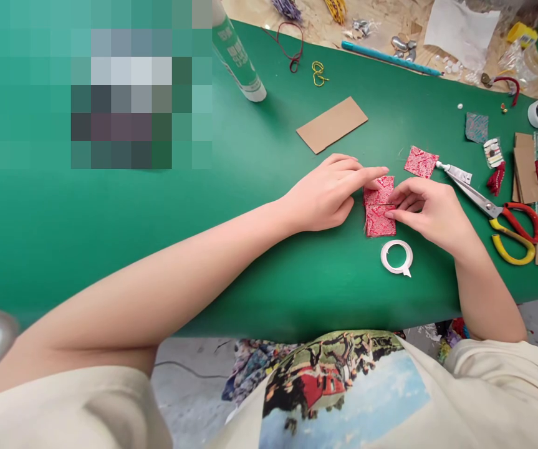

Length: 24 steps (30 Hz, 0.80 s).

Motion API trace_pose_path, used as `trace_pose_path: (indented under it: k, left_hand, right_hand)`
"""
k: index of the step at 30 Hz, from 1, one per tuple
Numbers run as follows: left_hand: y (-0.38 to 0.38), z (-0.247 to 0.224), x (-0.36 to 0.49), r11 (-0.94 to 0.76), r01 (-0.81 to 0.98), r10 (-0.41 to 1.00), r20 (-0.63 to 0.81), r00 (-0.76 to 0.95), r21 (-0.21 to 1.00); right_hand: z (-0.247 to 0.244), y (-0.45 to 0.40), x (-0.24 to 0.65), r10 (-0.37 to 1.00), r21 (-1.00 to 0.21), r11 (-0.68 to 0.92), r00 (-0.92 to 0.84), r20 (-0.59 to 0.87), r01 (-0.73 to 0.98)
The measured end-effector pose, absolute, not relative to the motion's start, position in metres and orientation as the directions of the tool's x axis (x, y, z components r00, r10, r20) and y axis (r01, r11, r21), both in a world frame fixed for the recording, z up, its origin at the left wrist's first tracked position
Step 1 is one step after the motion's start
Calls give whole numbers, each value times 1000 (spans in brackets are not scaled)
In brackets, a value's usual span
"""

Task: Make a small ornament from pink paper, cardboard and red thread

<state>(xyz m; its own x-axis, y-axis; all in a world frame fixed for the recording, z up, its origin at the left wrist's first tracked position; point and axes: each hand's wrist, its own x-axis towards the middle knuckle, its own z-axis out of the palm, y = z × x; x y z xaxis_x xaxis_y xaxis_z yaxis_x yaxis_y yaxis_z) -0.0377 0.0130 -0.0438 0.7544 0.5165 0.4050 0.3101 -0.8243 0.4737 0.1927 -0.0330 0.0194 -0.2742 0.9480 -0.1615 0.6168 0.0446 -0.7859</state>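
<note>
Two red-and-white patterned fabric pieces (381,221) lie edge to edge on the green table, with a narrow seam between them. My left hand (327,193) rests at the upper piece, its index finger stretched across the top edge and other fingertips touching the fabric. From the right, my right hand (430,209) pinches the side edge near the seam between thumb and fingers. Just below the pieces lies a roll of white tape (396,257). A third red patterned fabric piece (421,162) sits beyond my right hand, beside a small white tube (456,173).
Scissors (493,206) with red and yellow handles lie to the right. A cardboard rectangle (332,125) is beyond my left hand. A green-and-white bottle (240,59) stands farther back. A blue pencil (393,58), blue-grey fabric (477,127) and cardboard strips (525,168) lie around the far and right sides.
</note>
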Motion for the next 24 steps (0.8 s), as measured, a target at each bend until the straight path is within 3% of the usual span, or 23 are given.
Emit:
trace_pose_path:
  k: [5,8,14,18,24]
  left_hand:
    - [13,-44,-38,-805,328,537,371,758,494]
    - [13,-44,-38,-798,333,545,363,756,503]
    - [13,-44,-37,-805,316,539,395,744,503]
    - [13,-44,-34,-809,325,539,398,742,490]
    - [15,-46,-32,-823,296,516,421,746,485]
  right_hand:
    - [25,-32,202,822,-497,528,-561,98,688]
    - [28,-32,203,721,-326,682,-677,148,655]
    - [22,-56,193,596,-217,802,-768,234,556]
    - [8,-89,192,632,-115,764,-698,338,635]
    - [-4,-108,191,690,-86,714,-678,256,694]
